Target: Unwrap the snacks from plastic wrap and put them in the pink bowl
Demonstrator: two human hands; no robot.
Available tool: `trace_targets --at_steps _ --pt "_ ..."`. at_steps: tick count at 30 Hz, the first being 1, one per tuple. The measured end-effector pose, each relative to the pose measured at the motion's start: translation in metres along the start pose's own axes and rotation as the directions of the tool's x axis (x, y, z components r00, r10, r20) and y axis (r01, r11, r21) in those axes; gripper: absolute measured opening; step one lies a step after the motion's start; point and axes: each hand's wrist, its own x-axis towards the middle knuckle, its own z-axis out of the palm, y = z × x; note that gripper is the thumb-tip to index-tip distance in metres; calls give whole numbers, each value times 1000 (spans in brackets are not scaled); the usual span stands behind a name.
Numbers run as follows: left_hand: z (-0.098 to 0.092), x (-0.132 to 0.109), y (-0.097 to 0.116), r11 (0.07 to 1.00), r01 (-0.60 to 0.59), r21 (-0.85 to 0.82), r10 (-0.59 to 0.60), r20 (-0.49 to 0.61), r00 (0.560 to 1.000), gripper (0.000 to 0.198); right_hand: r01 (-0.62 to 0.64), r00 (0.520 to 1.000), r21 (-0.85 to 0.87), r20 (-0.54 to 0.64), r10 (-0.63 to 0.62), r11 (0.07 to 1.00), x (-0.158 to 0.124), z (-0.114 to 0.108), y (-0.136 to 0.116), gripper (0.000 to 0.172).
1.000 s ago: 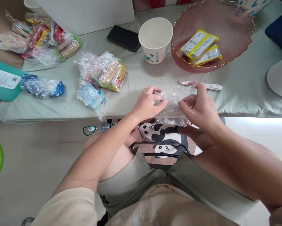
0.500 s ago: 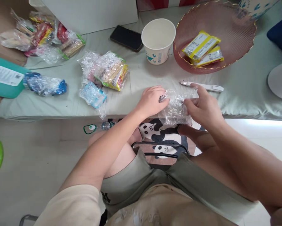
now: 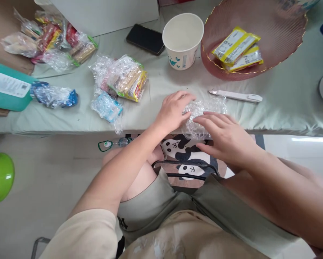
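A crumpled clear plastic wrapper (image 3: 208, 107) lies at the front edge of the table, which is covered in pale green cloth (image 3: 280, 108). My left hand (image 3: 174, 109) rests on the wrapper's left end with its fingers curled over it. From the right, my right hand (image 3: 226, 136) lies over the wrapper's near side, its fingers stretched out flat and holding nothing. Just beyond the wrapper lies a slim white cutter-like tool (image 3: 235, 96).
A paper cup (image 3: 182, 41), a black phone (image 3: 145, 39) and a pink bowl (image 3: 285, 43) with yellow packets (image 3: 237, 46) stand further back. Bagged snacks (image 3: 123, 77), more bags (image 3: 50, 39), a blue wrapper (image 3: 55, 96) and a teal box (image 3: 5, 88) lie left. A panda bag (image 3: 188, 158) sits between my knees.
Both hands lowered the wrapper onto the table edge. My right hand let go of its pinch and spread flat; my left hand slid over the wrapper's left end.
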Motion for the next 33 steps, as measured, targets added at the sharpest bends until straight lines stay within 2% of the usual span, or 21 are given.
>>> trace_targets --at_steps 2,4,5,8,10,12,13,15,19,23,26,27,29,31,33 --pt "-3 -1 0 1000 -12 -6 12 -45 999 36 -27 993 -68 116 35 997 -4 13 9 67" --pt "-6 -5 2 997 -71 -26 68 -104 992 25 -43 988 -104 144 57 994 -7 23 19 75" --pt "-8 -8 4 989 -138 -46 131 -117 984 21 -51 988 -111 142 66 993 -8 26 22 77" --pt "-10 -18 5 924 -366 -108 362 -60 930 30 -66 984 -132 155 87 989 -8 24 26 74" --pt "-9 -24 2 895 -435 -103 438 13 899 32 -70 974 -156 201 101 985 -5 19 23 70" --pt "-9 -28 -4 896 -435 -90 441 58 896 14 -82 960 -174 251 124 981 -3 14 21 70" --pt "-9 -30 -7 898 -429 -95 436 66 898 12 -87 954 -179 269 134 980 -2 13 20 70" --pt "-12 -32 -14 901 -417 -115 426 62 903 19 -85 946 -190 292 139 978 0 12 19 70" --pt "-23 -37 -22 906 -413 -90 416 17 909 18 -24 949 -218 303 91 976 0 14 21 62" --pt "-34 -42 -19 903 -415 -114 413 -47 910 20 6 972 -190 231 39 982 -1 14 22 60" --pt "-38 -43 -13 913 -398 -91 385 -128 914 7 -10 994 -159 106 27 987 1 11 21 49" --pt "-36 -42 -11 914 -401 -68 390 -129 912 22 -20 997 -147 65 30 989 2 10 21 46" --pt "-31 -39 -10 906 -422 -25 420 -71 905 45 -19 1000 -111 18 21 994 4 8 20 41" --pt "-22 -36 -10 900 -437 2 437 11 900 33 18 1000 -72 20 -16 997 5 8 21 39" --pt "-15 -33 -12 907 -422 13 421 43 906 20 50 998 -48 34 -48 998 6 9 23 42"
